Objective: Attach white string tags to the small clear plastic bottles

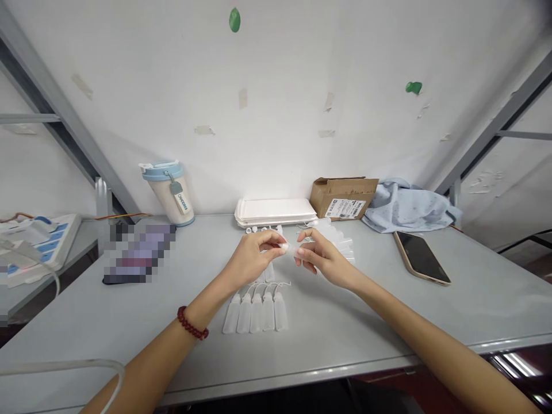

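Observation:
Between my two hands is a small translucent plastic bottle, held just above the table. My left hand pinches its left end, where a white cap seems to be, though the fingertips partly cover it. The thumb and fingers of my right hand close on the other end. Below my left hand lies a row of several similar bottles, side by side, with thin white strips or tubes at their tops. More clear bottles lie behind my right hand. Small white caps show beyond my left fingers.
A stack of white flat packs and an opened cardboard box stand against the wall. Right of them are a light blue cloth and a phone. A tumbler and a pixelated item are on the left.

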The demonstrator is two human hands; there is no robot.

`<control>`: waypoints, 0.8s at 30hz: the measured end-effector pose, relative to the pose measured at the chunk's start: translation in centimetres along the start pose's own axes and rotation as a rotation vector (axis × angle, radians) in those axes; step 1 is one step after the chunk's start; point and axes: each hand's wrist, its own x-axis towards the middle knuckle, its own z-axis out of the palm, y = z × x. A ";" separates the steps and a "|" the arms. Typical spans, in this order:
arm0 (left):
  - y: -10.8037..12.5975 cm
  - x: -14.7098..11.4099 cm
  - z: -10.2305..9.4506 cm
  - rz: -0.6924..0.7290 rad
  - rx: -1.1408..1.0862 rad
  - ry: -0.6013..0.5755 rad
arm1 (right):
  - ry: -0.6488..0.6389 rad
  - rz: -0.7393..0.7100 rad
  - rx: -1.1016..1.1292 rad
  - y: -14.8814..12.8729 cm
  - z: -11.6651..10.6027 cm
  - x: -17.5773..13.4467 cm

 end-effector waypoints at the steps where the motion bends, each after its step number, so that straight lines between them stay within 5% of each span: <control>1: 0.0 0.0 0.0 0.000 -0.004 -0.002 | -0.006 0.015 0.033 0.0 0.0 0.1; 14: -0.2 0.1 0.0 -0.049 -0.095 -0.028 | -0.039 0.034 0.022 -0.4 -0.3 0.3; 24: 0.1 0.3 0.1 -0.253 -0.271 -0.094 | -0.024 0.011 0.113 -0.2 -0.4 0.3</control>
